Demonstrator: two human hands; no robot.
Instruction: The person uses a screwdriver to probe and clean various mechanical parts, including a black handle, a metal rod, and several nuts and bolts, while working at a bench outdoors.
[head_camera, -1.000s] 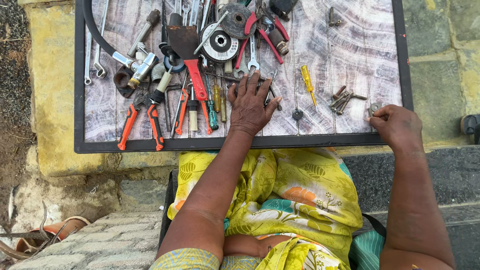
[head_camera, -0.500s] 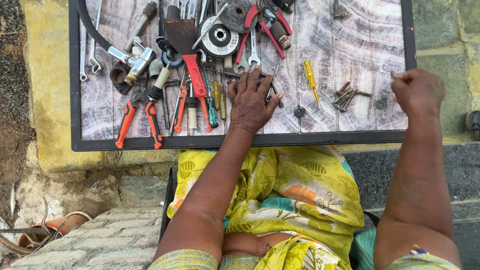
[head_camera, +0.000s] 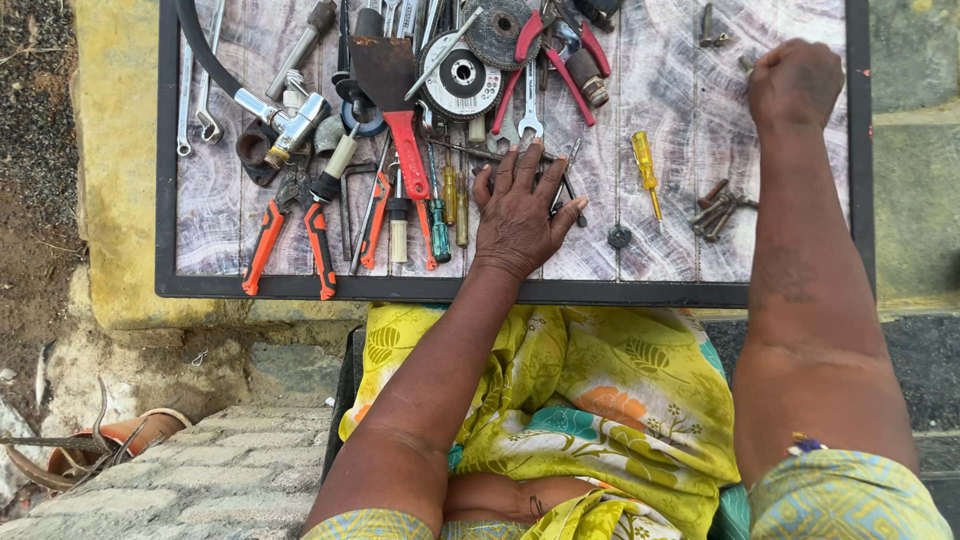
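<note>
A black-framed tray (head_camera: 400, 288) with a marbled surface holds many hand tools. My left hand (head_camera: 522, 215) lies flat, fingers spread, on the tray's middle, over a few thin metal tools. My right hand (head_camera: 795, 82) is closed in a fist near the tray's far right corner; what it holds is hidden. A yellow-handled screwdriver (head_camera: 645, 167) lies between the hands. A pile of bolts (head_camera: 715, 210) sits below the right hand, and a small dark nut (head_camera: 619, 237) lies beside my left thumb.
Orange-handled pliers (head_camera: 290, 225), a red-handled scraper (head_camera: 395, 110), red pliers (head_camera: 555, 50), a grinding disc (head_camera: 462, 75), wrenches (head_camera: 195, 90) and a tap fitting (head_camera: 290, 120) crowd the tray's left half. The tray rests on a yellow stone ledge (head_camera: 115, 200). Yellow patterned cloth (head_camera: 560, 400) covers my lap.
My right hand has moved from the tray's near right edge up to its far right corner, staying closed. My left hand has stayed flat in place.
</note>
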